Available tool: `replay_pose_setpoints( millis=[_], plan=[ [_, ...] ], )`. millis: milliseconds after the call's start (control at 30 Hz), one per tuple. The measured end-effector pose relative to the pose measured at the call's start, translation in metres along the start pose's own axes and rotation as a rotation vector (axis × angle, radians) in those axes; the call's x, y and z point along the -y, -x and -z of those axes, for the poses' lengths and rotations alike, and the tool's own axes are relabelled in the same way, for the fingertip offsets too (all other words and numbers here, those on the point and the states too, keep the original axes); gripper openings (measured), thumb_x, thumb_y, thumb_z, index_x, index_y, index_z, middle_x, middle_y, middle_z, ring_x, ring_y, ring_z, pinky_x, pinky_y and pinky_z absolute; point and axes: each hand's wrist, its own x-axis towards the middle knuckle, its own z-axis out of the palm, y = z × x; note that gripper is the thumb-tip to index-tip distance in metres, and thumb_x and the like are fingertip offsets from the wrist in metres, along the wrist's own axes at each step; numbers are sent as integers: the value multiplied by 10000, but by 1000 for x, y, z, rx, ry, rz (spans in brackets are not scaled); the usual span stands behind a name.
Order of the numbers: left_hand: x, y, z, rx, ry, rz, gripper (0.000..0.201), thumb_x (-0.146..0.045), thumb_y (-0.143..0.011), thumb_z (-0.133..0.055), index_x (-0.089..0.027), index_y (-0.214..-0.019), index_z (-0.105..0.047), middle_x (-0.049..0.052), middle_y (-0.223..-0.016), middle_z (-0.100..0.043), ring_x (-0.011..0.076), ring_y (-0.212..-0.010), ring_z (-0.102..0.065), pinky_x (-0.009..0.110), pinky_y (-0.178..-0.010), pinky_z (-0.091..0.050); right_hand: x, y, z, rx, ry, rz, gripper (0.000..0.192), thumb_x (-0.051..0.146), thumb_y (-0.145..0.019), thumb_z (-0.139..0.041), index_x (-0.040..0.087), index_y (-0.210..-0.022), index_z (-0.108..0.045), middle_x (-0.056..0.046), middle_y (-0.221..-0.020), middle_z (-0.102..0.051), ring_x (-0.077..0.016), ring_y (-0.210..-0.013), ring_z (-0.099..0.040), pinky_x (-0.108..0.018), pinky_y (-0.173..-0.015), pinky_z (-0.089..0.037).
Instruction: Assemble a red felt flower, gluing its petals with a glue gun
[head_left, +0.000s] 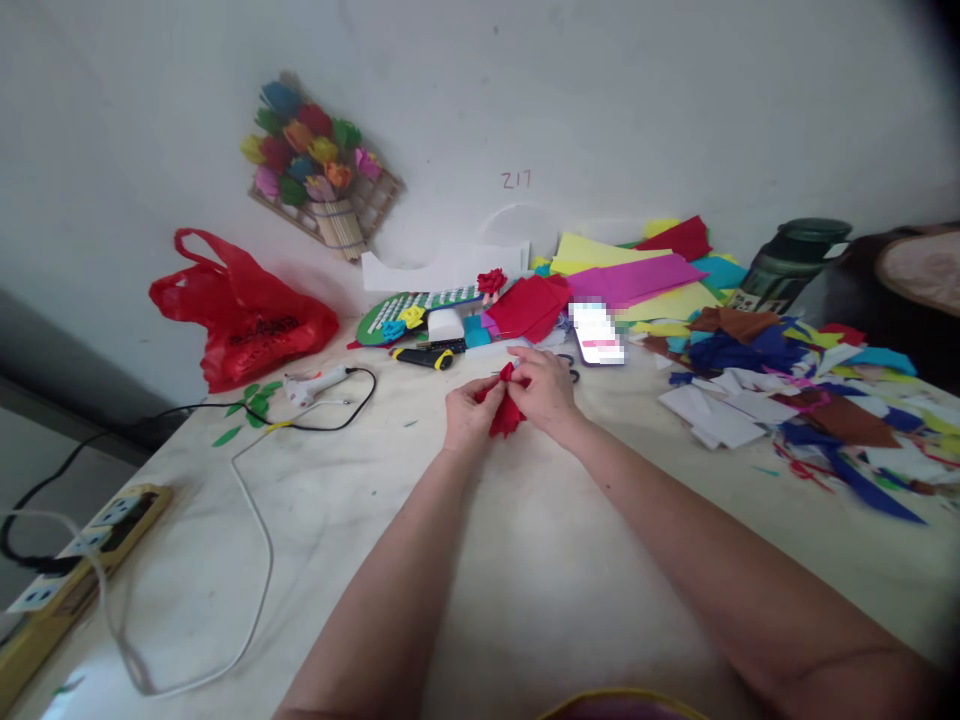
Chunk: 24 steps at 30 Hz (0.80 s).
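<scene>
"What is lying nearest to us?"

"A long yellow power strip with white sockets (pixel 84 585) is lying at the near left of the pale table (pixel 360 560)."

"And what are the hands doing?"

"Both are pinching. The left hand (pixel 471 412) and the right hand (pixel 541 392) are gripping the top of a small, crinkled red piece (pixel 508 418) in the middle. Its loose bottom is showing under the fingers. I can't tell if it's paper or cloth."

"What is sitting past them?"

"On the left, a white glue gun (pixel 316 385) is resting beside green leaf shapes (pixel 257 402). On the right, a big heap of colourful scraps (pixel 840 400) is spreading out."

"And far away?"

"A red plastic bag (pixel 262 325) is slumping at the far left. A dark green flask (pixel 799 265) is standing at the far right. Bright, many-coloured flowers (pixel 307 150) are hanging on the white wall (pixel 450 110)."
</scene>
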Motion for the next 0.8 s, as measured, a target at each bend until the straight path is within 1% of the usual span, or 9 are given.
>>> replay_pose_setpoints(
  millis=[200, 333, 433, 600, 700, 800],
  plan=[
    [-7, 3, 2, 25, 83, 80, 370, -399, -604, -738, -101, -824, -730, 54, -662, -683, 168, -617, -619, 266, -583, -481, 0, -1, 0, 12, -33, -37, 176, 134, -681, -606, 207, -524, -579, -39, -1152, -682, -266, -1035, -590, -469, -925, -387],
    [-10, 4, 2, 34, 114, 99, 369, -392, -570, -752, -102, -796, -727, 48, -638, -673, 157, -590, -605, 260, -566, -474, 0, -1, 0, 15, -23, -38, 176, 130, -675, -603, 207, -519, -577, -37, -1156, -682, -266, -1024, -597, -465, -912, -400],
    [-9, 3, 2, 25, 117, 98, 350, -376, -543, -766, -109, -767, -724, 46, -624, -670, 154, -588, -602, 257, -565, -471, 0, 0, 0, 20, -28, -34, 177, 138, -678, -606, 207, -519, -573, -38, -1159, -682, -267, -1029, -598, -470, -912, -403],
    [-4, 1, 3, 15, 103, 95, 340, -382, -554, -760, -110, -754, -718, 43, -605, -657, 147, -553, -592, 263, -553, -473, -1, -1, -1, 32, -68, -57, 184, 133, -672, -616, 208, -513, -562, -37, -1156, -682, -267, -1048, -596, -483, -946, -392],
    [-3, 1, 4, 30, 118, 119, 344, -391, -564, -745, -111, -760, -706, 38, -596, -653, 157, -535, -599, 280, -546, -492, -3, -2, -1, 34, -101, -84, 193, 119, -672, -617, 206, -513, -553, -44, -1161, -680, -259, -1057, -601, -473, -966, -393],
    [-3, 0, 5, 35, 144, 143, 320, -382, -571, -722, -118, -749, -692, 34, -587, -655, 171, -534, -612, 290, -537, -506, -5, -2, -2, 31, -132, -78, 181, 115, -676, -618, 206, -532, -557, -51, -1171, -674, -252, -1076, -600, -451, -971, -403]
  ],
)
